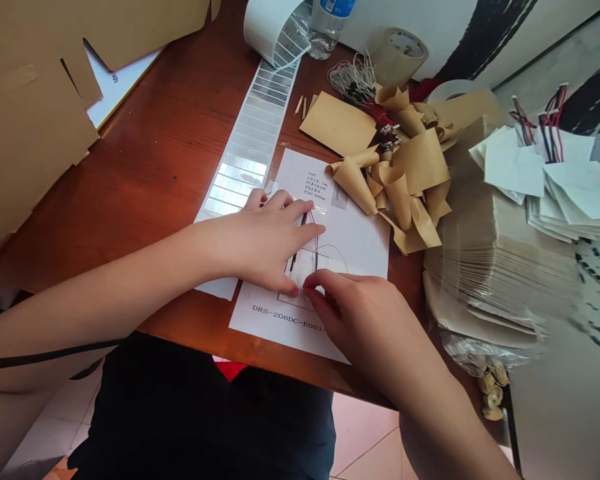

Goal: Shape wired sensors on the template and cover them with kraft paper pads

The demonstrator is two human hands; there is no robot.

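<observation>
A white printed sheet (pixel 365 250) lies on the brown table, with a rectangle drawn near its lower end. My left hand (pixel 267 237) rests flat over the sheet, fingers spread, pressing beside the thin wires. A red wire (pixel 313 230) and a short black piece (pixel 293 261) show by its fingertips, and a thin pale wire (pixel 339 251) curves off to the right. Thumb and forefinger of my right hand (pixel 363 310) are pinched together at the rectangle's lower part; whatever is between them is too small to make out. Under my left wrist runs a strip of clear labels (pixel 247 143).
Curled brown papers (pixel 405 180) and a flat brown paper stack (pixel 337 123) lie beyond the sheet. Bundled wires (pixel 353 77), a tape roll (pixel 400 53), a label roll (pixel 265 27) and a bottle (pixel 325 30) stand behind. Cardboard (pixel 480 233) is stacked right; a cardboard box (pixel 35 100) stands left.
</observation>
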